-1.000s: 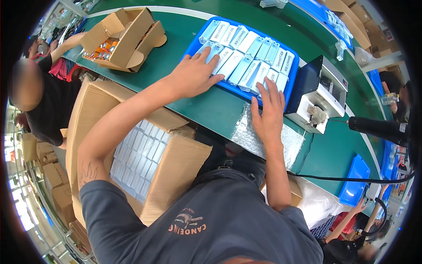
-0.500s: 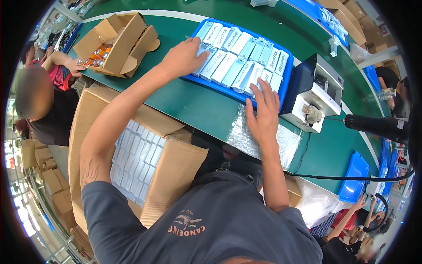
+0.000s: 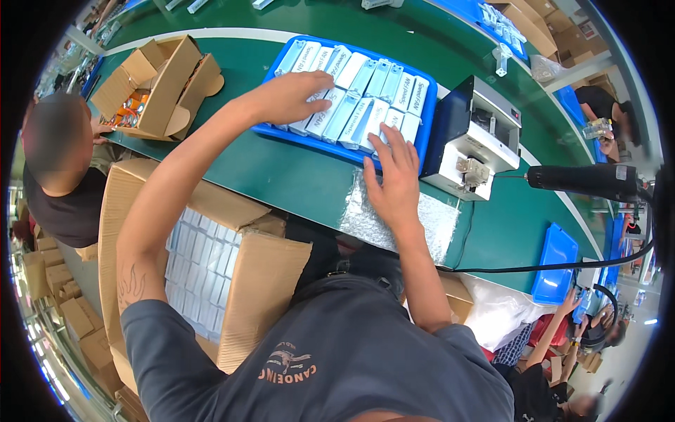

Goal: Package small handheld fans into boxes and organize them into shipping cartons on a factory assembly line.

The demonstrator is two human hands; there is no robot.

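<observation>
A blue tray point(image 3: 425, 141) lies on the green conveyor belt point(image 3: 281, 176), filled with two rows of several pale blue and white small boxes point(image 3: 383, 88). My left hand point(image 3: 292, 95) rests flat on the boxes at the tray's near left, fingers spread. My right hand point(image 3: 395, 172) lies palm down at the tray's near edge, fingertips touching the boxes of the near row. Neither hand grips anything.
A grey and white machine point(image 3: 474, 137) stands right of the tray. A silver foil patch point(image 3: 394, 218) lies under my right wrist. An open carton of small boxes point(image 3: 204, 260) sits by my left side. Another open cardboard box point(image 3: 158, 84) stands far left, near a seated person point(image 3: 60, 162). A black tool point(image 3: 583, 179) hangs at right.
The tray with its boxes has moved toward the far left across the view. Both my hands stayed on it, the left one sliding along the near row.
</observation>
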